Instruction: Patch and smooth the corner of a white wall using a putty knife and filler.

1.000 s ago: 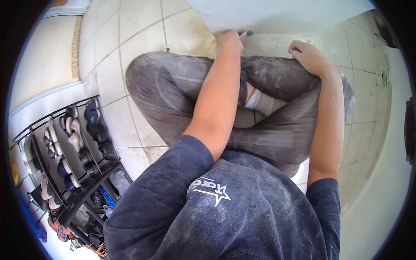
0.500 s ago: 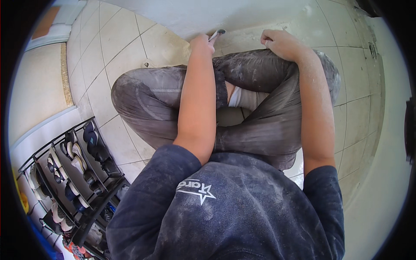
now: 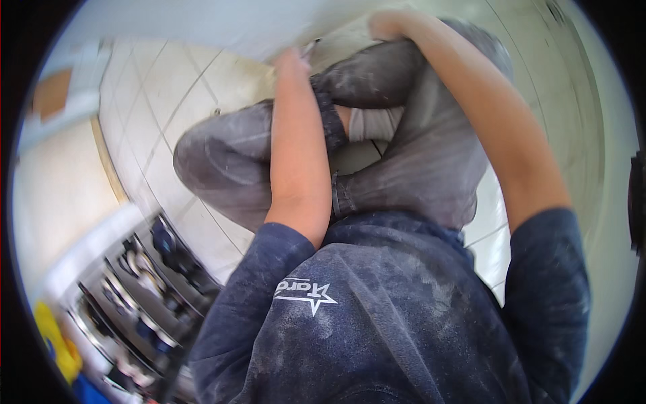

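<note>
My left hand (image 3: 292,63) is in front of my crossed legs, close to the foot of the white wall. Its fingers are closed on a thin light tool (image 3: 311,47) with a dark tip, whose exact kind I cannot make out. My right arm stretches over my right knee, and my right hand (image 3: 390,24) is near the wall at the top of the view. Motion smears its fingers, so what they hold, if anything, does not show. Pale dust marks my dark trousers (image 3: 377,74) and navy shirt (image 3: 377,310).
I sit on pale floor tiles (image 3: 151,124) facing the white wall (image 3: 222,23). At lower left stands a black shoe rack (image 3: 151,269) with several shoes. A yellow object (image 3: 57,343) lies beyond it. Another pale wall (image 3: 605,202) runs along the right.
My right hand has moved farther forward and to the left, nearer the wall. My left hand keeps the tool and sits slightly more to the left. The whole view has shifted and blurred.
</note>
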Demonstrator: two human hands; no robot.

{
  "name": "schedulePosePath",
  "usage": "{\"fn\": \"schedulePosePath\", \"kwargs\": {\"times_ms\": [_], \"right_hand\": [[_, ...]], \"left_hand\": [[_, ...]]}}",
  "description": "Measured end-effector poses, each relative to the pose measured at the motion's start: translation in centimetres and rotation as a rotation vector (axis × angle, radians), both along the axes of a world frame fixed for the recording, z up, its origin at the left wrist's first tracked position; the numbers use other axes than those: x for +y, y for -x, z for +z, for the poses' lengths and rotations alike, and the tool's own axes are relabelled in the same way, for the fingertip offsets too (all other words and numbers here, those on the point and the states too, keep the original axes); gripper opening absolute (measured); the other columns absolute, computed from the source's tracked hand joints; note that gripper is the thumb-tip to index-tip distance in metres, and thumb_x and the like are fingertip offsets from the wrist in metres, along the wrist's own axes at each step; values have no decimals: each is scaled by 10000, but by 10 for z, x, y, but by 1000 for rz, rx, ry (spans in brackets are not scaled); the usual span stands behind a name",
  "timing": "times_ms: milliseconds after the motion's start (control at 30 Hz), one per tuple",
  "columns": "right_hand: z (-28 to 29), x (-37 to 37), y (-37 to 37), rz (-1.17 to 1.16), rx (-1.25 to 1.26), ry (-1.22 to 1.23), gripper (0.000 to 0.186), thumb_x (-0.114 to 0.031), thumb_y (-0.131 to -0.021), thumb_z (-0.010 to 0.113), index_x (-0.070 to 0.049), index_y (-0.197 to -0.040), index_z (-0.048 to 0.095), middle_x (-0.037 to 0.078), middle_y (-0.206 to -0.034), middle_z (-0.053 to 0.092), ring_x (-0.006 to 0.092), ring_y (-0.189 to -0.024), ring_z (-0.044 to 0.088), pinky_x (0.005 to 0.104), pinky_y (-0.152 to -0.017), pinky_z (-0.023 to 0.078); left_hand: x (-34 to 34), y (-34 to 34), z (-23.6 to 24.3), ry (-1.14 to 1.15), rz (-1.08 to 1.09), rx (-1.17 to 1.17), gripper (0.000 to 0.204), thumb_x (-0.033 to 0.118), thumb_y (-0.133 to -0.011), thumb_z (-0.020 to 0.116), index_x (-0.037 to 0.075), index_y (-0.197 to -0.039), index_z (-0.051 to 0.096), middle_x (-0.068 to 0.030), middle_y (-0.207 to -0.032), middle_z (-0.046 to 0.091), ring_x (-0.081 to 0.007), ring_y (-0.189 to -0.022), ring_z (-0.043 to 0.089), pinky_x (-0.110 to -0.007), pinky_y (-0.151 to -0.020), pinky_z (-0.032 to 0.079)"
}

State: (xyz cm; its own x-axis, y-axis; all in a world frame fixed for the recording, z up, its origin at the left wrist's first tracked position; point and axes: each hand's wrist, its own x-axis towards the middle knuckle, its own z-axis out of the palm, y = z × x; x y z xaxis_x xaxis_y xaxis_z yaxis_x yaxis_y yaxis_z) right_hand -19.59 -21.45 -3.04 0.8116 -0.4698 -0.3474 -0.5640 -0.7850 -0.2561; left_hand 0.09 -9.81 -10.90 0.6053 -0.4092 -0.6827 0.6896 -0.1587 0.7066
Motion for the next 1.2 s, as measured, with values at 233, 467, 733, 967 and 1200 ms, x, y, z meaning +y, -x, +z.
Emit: {"fn": "schedulePosePath", "kwargs": {"times_ms": [233, 467, 733, 967, 1200], "right_hand": [[8, 1, 6, -223, 31, -98, 292, -182, -812, 482, -4, -1004, 610, 166, -852, 646, 271, -776, 609, 382, -736, 473], [14, 5, 2, -218, 57, -113, 296, -185, -809, 487, -2, -1008, 608, 163, -852, 646, 270, -764, 610, 386, -725, 476], [3, -3, -16, -216, 50, -144, 302, -188, -806, 493, 1, -1013, 606, 161, -853, 646, 270, -751, 611, 390, -712, 480], [-5, -13, -24, -192, 82, -176, 308, -191, -803, 498, 3, -1017, 605, 158, -853, 647, 270, -739, 612, 394, -701, 484], [-3, -8, -23, -169, 100, -228, 314, -194, -800, 503, 5, -1021, 603, 156, -854, 647, 270, -728, 613, 398, -690, 487]], "left_hand": [[0, 18, 11, -47, -148, -35, 285, 13, -877, 430, -96, -1138, 470, -174, -1131, 535, -312, -948, 586, -399, -807, 543], [0, 18, 14, -58, -73, -63, 290, 16, -873, 437, -96, -1140, 468, -170, -1133, 537, -309, -951, 586, -393, -816, 539], [-2, 5, 7, -40, -19, -12, 296, 20, -869, 446, -95, -1142, 466, -165, -1135, 539, -305, -954, 586, -386, -827, 533], [-13, 0, 4, -8, 74, 63, 302, 23, -866, 454, -95, -1144, 464, -161, -1137, 541, -302, -957, 586, -380, -836, 529], [-7, 18, 12, -20, 126, -73, 330, 6, -852, 467, -74, -1171, 447, -193, -1161, 515, -329, -940, 586, -419, -782, 553]]}}
